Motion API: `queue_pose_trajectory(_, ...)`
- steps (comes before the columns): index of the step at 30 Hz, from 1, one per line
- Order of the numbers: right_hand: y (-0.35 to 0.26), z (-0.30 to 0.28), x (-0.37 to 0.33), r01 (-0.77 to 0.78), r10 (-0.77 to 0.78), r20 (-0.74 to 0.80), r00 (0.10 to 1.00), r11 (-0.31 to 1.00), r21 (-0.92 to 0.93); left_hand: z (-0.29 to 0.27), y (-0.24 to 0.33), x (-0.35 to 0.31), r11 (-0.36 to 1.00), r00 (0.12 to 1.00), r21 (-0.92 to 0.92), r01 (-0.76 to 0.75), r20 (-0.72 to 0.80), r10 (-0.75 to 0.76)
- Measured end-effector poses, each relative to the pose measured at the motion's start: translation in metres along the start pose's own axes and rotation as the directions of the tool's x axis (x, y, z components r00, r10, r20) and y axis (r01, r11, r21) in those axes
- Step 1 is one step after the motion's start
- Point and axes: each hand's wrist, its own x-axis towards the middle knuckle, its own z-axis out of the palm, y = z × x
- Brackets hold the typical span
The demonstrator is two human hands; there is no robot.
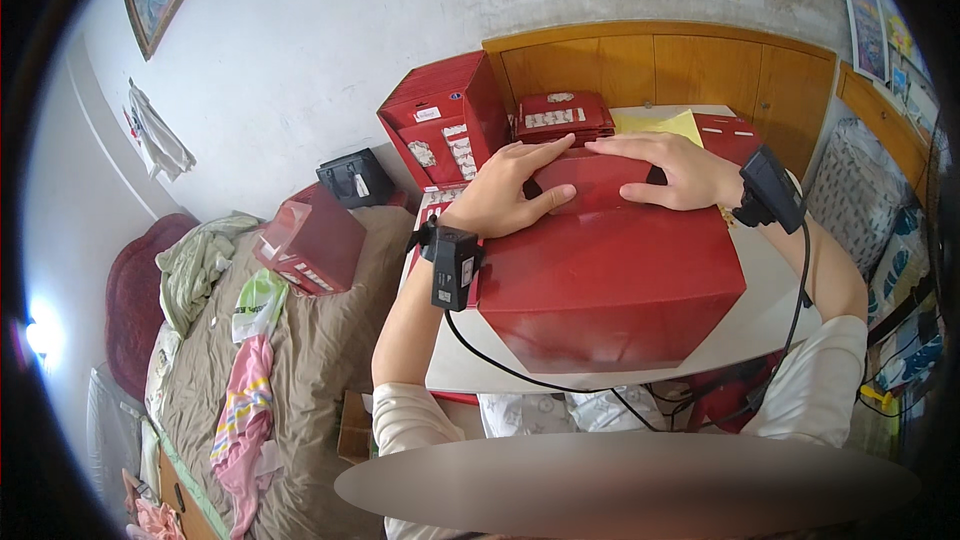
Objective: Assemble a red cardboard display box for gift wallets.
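Note:
A large glossy red cardboard box (610,275) stands on the white table (775,290) in front of me. My left hand (515,185) lies on the far left part of its top, fingers stretched out and thumb apart. Across from it, my right hand (680,170) rests on the far right part with its fingers extended and thumb spread. Neither hand grips anything. A small dark patch shows beside each hand, partly covered by it. Each wrist carries a strapped black device with a cable.
Behind the box are a tall red carton (440,115), a stack of flat red packages (562,118) and yellow paper (660,126). On the bed (315,360) at left sit another red box (330,240), a black handbag (357,180) and clothes (243,405). Black cables (550,380) hang before the table.

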Motion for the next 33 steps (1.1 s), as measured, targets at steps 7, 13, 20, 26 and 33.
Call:
queue_pose_trajectory(7, -0.002, -0.017, 0.007, -0.192, 0.157, 0.254, 0.954, 0.974, 0.118, 0.003, -0.001, 0.002, 0.991, 0.999, -0.136, 0.000, -0.049, -0.007)
queue_pose_trajectory(13, -0.001, -0.028, 0.015, -0.210, 0.159, 0.326, 0.932, 0.969, 0.128, 0.003, -0.005, 0.000, 0.996, 1.000, -0.092, -0.009, -0.030, 0.006)
queue_pose_trajectory(20, 0.001, -0.032, 0.020, -0.229, 0.177, 0.418, 0.891, 0.971, 0.075, 0.001, -0.001, 0.000, 0.991, 0.999, -0.133, 0.027, -0.019, -0.029)
queue_pose_trajectory(26, 0.008, -0.026, 0.011, -0.160, 0.097, 0.377, 0.921, 0.977, 0.140, -0.001, 0.000, -0.001, 0.989, 0.998, -0.143, 0.039, 0.050, -0.032)
queue_pose_trajectory(33, 0.001, -0.011, -0.006, -0.098, 0.117, 0.379, 0.918, 0.993, -0.069, -0.003, 0.000, -0.004, 0.995, 0.984, 0.015, -0.095, 0.155, 0.091)
